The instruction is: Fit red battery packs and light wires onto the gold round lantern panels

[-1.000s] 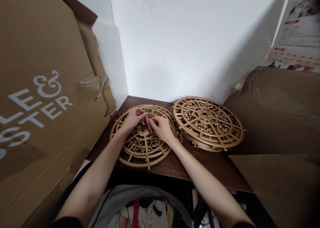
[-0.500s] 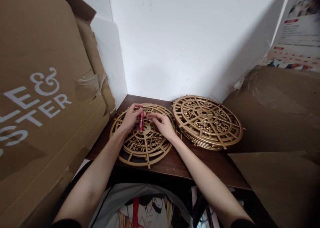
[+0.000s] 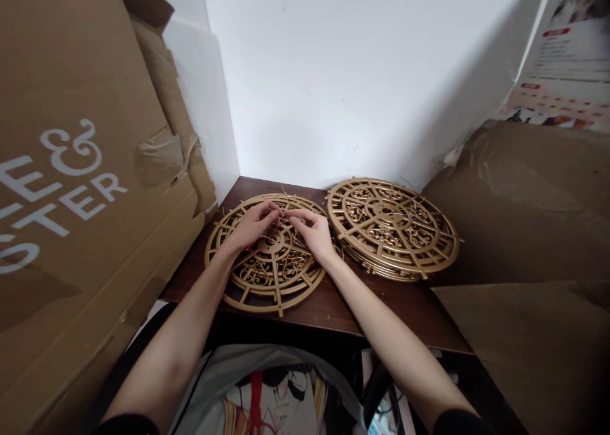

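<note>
Both of my hands rest on the left gold openwork disc [image 3: 274, 289], which lies flat on the dark wooden table [image 3: 328, 308]. My left hand [image 3: 250, 227] is curled closed, and a sliver of the small red stick-like tool [image 3: 250, 248] shows beneath it. My right hand [image 3: 313, 233] pinches thumb and forefinger together near the disc's upper middle, fingertip to fingertip with the left. What it pinches is too thin to name. Fine gold wire strands [image 3: 284, 192] stick up just behind the fingers.
A stack of similar gold discs [image 3: 395, 228] lies to the right, touching the first. A large printed cardboard box [image 3: 81, 187] walls in the left; crumpled brown cardboard [image 3: 524, 206] fills the right. A white wall stands behind. A printed poster [image 3: 562, 60] hangs upper right.
The red tool, held between both hands, then upright in the left, is now mostly hidden under the left hand. Both hands have shifted slightly toward the disc's far side, fingertips meeting.
</note>
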`<state>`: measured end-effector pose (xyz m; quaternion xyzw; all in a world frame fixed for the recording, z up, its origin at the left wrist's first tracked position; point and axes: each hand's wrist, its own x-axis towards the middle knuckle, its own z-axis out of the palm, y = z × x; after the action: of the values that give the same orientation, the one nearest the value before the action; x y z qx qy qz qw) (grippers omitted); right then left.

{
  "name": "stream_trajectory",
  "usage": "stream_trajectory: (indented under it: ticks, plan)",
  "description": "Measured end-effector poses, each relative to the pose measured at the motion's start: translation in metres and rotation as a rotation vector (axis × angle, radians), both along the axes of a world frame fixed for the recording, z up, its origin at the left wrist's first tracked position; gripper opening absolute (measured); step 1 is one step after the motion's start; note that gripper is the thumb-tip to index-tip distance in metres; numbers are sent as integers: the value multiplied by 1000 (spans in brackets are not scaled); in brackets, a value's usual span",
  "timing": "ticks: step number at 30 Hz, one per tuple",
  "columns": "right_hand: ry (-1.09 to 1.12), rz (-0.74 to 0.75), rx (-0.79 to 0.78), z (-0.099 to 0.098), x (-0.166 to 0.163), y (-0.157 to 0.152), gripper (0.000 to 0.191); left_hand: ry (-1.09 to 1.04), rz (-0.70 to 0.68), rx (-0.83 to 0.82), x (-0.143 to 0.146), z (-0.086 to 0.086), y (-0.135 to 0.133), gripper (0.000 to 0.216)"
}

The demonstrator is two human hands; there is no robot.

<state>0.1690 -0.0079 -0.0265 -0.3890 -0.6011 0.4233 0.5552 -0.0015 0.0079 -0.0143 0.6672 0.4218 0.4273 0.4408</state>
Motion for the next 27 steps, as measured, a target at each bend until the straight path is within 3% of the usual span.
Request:
stream_trajectory:
  ticks: [6, 13, 17, 22, 27]
  plan:
    - [-5, -47, 2, -2, 1, 1, 22, 226, -2, 157, -3, 7, -3, 18]
    - [-82, -52, 47, -1, 1, 0, 24, 182, 19, 78, -3, 4, -2, 19]
    - [-254, -97, 212, 1, 1, -6, 23, 155, 115, 87, -3, 0, 2, 18]
    - [-508, 129, 413, 4, 0, -13, 39, 148, 173, 122, -4, -4, 4, 17]
    - [-568, 241, 435, 2, 1, -10, 50, 168, 188, 127, -4, -4, 4, 16]
